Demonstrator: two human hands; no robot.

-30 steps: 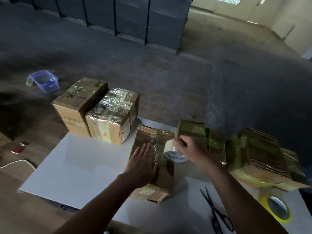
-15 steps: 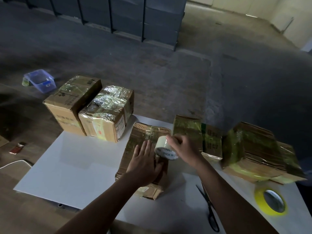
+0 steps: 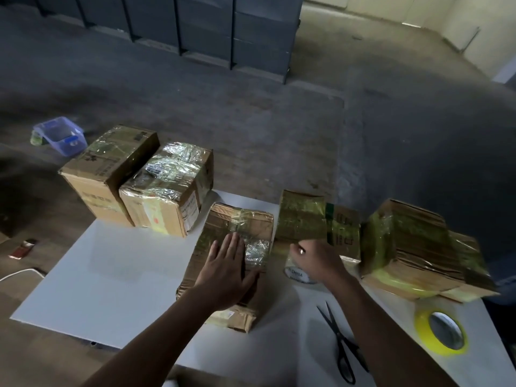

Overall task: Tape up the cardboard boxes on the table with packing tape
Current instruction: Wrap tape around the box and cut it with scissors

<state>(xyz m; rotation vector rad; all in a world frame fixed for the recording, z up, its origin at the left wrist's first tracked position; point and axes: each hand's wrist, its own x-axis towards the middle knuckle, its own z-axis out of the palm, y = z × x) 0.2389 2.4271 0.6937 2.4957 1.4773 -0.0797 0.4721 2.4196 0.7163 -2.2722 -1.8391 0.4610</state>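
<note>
Along the far side, dark shelving (image 3: 251, 32) over a grey concrete floor (image 3: 251, 121). In the foreground a white table (image 3: 111, 275) with the cardboard boxes.

Largest of them at the right edge: a wide box (image 3: 413, 247), yellowish tape over its top and left end. At the table's far left corner, a plain brown box (image 3: 109, 169) and a clear-wrapped box (image 3: 167, 188), side by side and touching; cannot tell whether standing on the table or just behind it. In the middle a flat box (image 3: 240, 222), worn, crossed with clear tape, its near end crumpled. Just right of it and a little farther off, a green-striped box (image 3: 307, 219).

Palm-down on the flat box, the left hand (image 3: 226, 272), fingers straight and close together, pressing the taped top. Just beside that box's right edge, the right hand (image 3: 318, 261), fingers curled over a roll of packing tape (image 3: 298, 275) — white core, "CHINA" printed on the near face; cannot tell whether touching the table.

On the floor at far left, a blue plastic tub (image 3: 60, 135). Near the table's right corner a yellow tape roll (image 3: 420, 329), lying flat. Between it and the right forearm, black scissors (image 3: 339, 339) — blades slightly apart, tips toward the boxes. Smallest, a ring (image 3: 301, 250) on one right-hand finger.
</note>
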